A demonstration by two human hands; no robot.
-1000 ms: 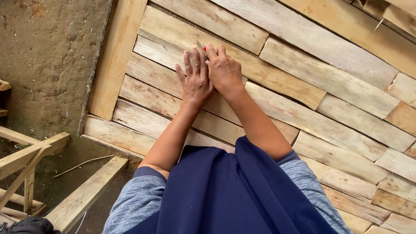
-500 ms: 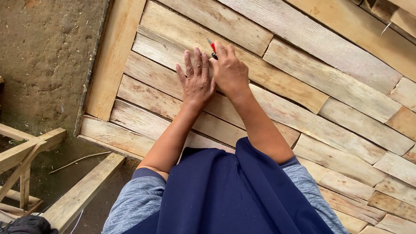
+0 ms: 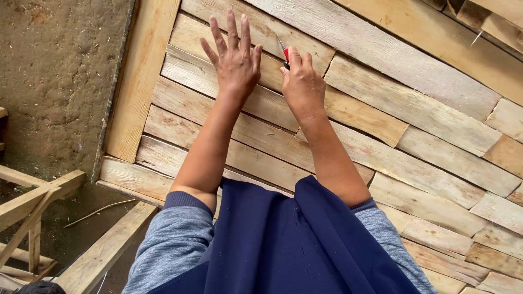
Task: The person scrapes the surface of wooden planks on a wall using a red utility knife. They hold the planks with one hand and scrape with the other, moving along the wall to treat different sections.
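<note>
A broad panel of pale wooden slats [image 3: 381, 114] fills most of the view, the boards laid edge to edge in slanting rows that run from ten o'clock down to four o'clock. The slats are rough-sawn and dry, with grey weathering on some and warmer yellow-brown tones on others; their ends are cut square and meet in staggered joints. A smoother, lighter frame board [image 3: 143, 81] borders the panel at nine o'clock, running nearly upright. Beyond it, at the far nine o'clock side, lies a bare earth floor [image 3: 54, 71], brown, gritty and scattered with bits of straw. At seven o'clock stand loose timber pieces [image 3: 32, 201] joined at angles, and a plain plank [image 3: 103, 250] slants towards the bottom edge.

The left hand [image 3: 235, 60] lies flat on the slats at twelve o'clock, fingers spread wide and holding nothing. Just beside it, at one o'clock, the right hand [image 3: 303, 87] is clenched round a small red-handled tool [image 3: 284, 52], whose thin metal tip points up onto a slat; what kind of tool it is cannot be told. Both forearms are bare, with grey sleeves pushed up and a dark blue garment [image 3: 283, 245] at six o'clock.
</note>
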